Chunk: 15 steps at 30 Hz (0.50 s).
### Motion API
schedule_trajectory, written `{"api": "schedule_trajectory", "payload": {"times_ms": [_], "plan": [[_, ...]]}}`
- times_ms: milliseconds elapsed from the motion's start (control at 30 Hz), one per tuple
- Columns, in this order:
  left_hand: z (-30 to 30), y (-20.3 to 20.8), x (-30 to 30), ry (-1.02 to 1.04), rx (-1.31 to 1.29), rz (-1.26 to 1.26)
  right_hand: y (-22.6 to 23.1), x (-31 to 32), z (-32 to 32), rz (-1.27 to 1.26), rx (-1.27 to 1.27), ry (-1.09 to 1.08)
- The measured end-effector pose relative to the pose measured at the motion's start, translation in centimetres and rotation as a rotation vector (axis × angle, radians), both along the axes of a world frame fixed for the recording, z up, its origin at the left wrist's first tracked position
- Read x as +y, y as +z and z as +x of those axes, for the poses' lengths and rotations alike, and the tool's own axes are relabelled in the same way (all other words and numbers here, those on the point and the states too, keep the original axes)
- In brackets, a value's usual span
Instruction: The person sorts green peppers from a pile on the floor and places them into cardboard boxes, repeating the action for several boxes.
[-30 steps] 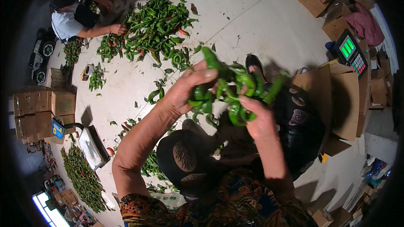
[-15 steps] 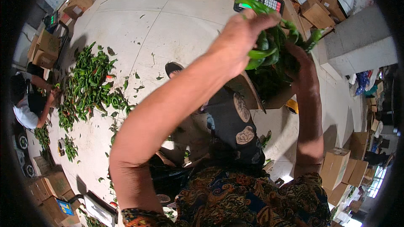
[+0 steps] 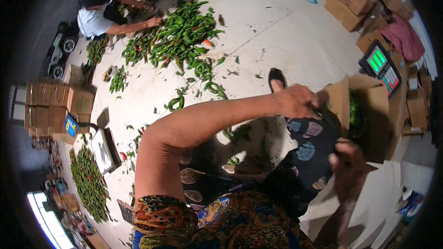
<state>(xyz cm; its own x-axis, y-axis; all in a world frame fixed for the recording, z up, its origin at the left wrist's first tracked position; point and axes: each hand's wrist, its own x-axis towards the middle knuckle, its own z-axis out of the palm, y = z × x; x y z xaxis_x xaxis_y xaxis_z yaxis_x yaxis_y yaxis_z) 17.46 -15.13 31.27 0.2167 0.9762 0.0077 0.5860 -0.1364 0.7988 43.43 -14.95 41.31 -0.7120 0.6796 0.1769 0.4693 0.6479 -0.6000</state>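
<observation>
My left hand (image 3: pixel 297 102) is over my knee, beside the left flap of an open cardboard box (image 3: pixel 376 140). Its fingers are curled inward near the dark patterned trousers (image 3: pixel 318 131); whatever they may hold is hidden. My right hand (image 3: pixel 349 163) is at the near side of the box, fingers bent and slightly blurred, with no pepper visible in it. Inside the box lie green peppers (image 3: pixel 355 115), partly hidden by the cardboard walls. Right behind the box stands a scale display (image 3: pixel 382 67) with lit green digits and a keypad.
A large heap of green peppers (image 3: pixel 184 32) covers the floor ahead-left, where another person (image 3: pixel 99 16) crouches and reaches into it. A second pepper pile (image 3: pixel 90 182) lies left, near a platform scale (image 3: pixel 105 150). Stacked cartons (image 3: pixel 57 106) stand left; more boxes (image 3: pixel 341 0) line the far right.
The bunch of green peppers has left my hands, and peppers now show inside the box. Both hands have come down and back toward my knee. The view has swung leftward.
</observation>
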Motion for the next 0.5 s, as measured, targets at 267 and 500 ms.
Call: {"api": "schedule_trajectory", "payload": {"times_ms": [267,500], "plan": [[-21.3,-11.5,-15.3,0.587,0.001,-0.437,-9.9,-8.8,-17.1,-0.534,-0.04,0.467],[-32.4,-17.9,-19.0,0.876,0.272,-0.37,-23.4,-13.1,-16.7,-0.462,-0.27,0.764]]}}
